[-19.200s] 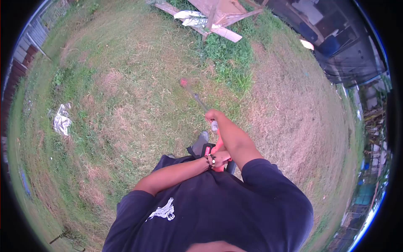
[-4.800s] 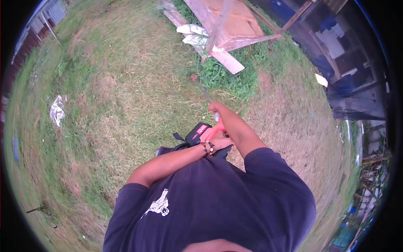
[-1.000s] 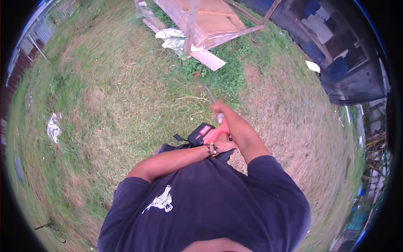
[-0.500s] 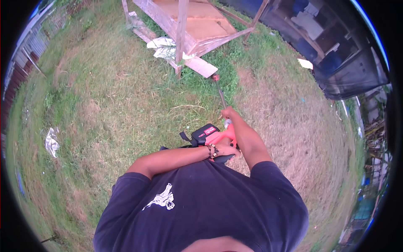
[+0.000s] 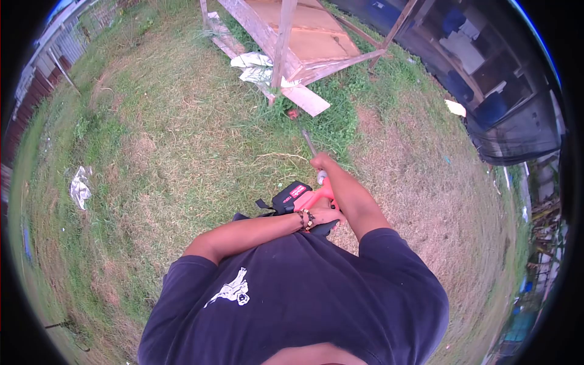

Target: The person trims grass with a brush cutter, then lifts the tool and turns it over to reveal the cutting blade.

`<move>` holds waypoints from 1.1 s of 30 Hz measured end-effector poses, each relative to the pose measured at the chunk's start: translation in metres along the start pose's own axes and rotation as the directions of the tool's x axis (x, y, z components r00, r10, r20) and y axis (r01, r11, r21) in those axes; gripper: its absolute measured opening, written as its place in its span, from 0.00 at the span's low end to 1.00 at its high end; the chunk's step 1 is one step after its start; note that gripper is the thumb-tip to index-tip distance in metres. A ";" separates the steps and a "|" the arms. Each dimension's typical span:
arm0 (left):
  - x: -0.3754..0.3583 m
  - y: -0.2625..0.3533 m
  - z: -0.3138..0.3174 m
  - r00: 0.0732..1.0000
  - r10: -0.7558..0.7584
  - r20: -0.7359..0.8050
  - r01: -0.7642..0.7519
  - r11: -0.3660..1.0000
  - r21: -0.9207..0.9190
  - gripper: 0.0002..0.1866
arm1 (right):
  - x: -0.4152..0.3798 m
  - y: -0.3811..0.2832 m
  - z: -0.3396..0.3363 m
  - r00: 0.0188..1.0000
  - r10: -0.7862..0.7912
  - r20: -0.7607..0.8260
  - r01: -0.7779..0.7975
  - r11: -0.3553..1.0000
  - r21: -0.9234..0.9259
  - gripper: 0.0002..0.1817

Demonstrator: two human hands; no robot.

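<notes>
Grass trimmer (image 5: 307, 198) in two hands: one person, seen from above in a dark T-shirt (image 5: 304, 292), works a single machine over a patchy lawn (image 5: 182, 140). One orange-red body with a black battery block sits close against the person's waist, and one thin metal shaft (image 5: 309, 143) runs forward from it to a small reddish cutting head (image 5: 293, 114), which lies low in the tall green grass just beside the near end of a loose plank (image 5: 304, 99).

The right hand (image 5: 321, 163) is closed around the shaft where it leaves the body, arm stretched forward. The left hand (image 5: 325, 216), a beaded bracelet at its wrist, is closed on the rear grip of the machine, fingers curled around the orange housing; the arm crosses the person's front.

At the far edge of the lawn stands one wooden frame (image 5: 304, 33) with bare posts and a board top, tilted, with two pale crumpled sheets (image 5: 258, 67) lying at its foot. One more crumpled white scrap (image 5: 79, 187) lies alone toward the left edge of the lawn, well apart from the trimmer. One dark shed (image 5: 505, 91) closes the right edge, with one pale scrap (image 5: 455, 107) on the ground just in front of it.
</notes>
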State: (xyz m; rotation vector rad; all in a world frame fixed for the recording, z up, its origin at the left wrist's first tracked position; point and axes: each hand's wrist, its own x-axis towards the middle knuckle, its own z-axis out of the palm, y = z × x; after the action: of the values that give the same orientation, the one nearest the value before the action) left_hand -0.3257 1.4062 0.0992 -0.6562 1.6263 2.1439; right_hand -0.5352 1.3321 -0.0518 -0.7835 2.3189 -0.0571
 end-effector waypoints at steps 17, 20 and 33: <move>-0.002 0.000 0.004 0.995 -0.029 -0.097 0.015 0.990 -0.137 0.13 | 0.009 -0.018 0.020 0.984 -0.005 0.180 0.024 0.994 -0.104 0.13; 0.009 0.001 -0.005 0.998 0.003 -0.065 -0.010 0.995 -0.104 0.09 | 0.016 -0.012 0.016 0.988 0.012 0.151 -0.001 0.998 -0.070 0.13; 0.035 0.023 -0.009 0.999 0.028 -0.021 -0.026 0.996 0.089 0.13 | 0.031 0.018 -0.030 1.000 0.025 -0.003 -0.024 0.978 0.209 0.11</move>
State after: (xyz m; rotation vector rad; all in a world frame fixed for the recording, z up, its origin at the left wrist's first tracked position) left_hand -0.3660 1.3919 0.0950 -0.6368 1.7402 2.0762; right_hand -0.5815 1.3243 -0.0511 -0.6484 2.2819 -0.2882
